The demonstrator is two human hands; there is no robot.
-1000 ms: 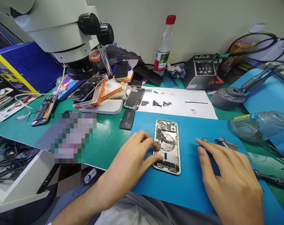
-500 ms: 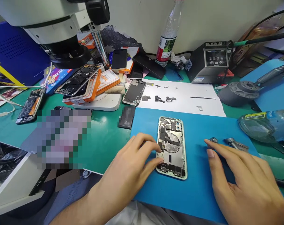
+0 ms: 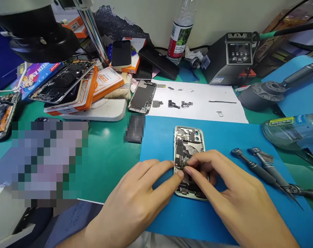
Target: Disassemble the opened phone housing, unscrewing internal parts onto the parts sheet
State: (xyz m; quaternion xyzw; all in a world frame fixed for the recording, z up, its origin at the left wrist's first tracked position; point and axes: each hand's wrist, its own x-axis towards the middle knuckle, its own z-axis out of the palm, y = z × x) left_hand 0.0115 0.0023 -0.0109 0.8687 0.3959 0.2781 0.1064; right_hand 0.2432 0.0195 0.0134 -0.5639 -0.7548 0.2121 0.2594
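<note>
An opened smartphone (image 3: 177, 136) lies face up on the blue mat, its inner parts bare. Along its left side runs a dark logic board (image 3: 180, 151). My left hand (image 3: 143, 193) comes in from the left, with forefinger and thumb closed on the phone's left edge, by the board's lower end. From the right, my right hand (image 3: 228, 189) reaches over the phone, forefinger and thumb tips drawn together beside the board. Whatever sits between those tips is hidden. Its other fingers curl above the phone's lower right, covering part of the frame.
Slim dark screwdrivers (image 3: 257, 168) lie right of the phone. Behind, small phone parts (image 3: 173, 104) rest on white paper (image 3: 200, 112). A flat black battery (image 3: 135, 128) and a phone screen (image 3: 143, 96) lie left of it. A microscope head (image 3: 42, 38) overhangs the upper left.
My right hand has moved left from beside the screwdrivers to the phone, uncovering those tools. My left hand stays at the phone's left edge. The view has shifted slightly.
</note>
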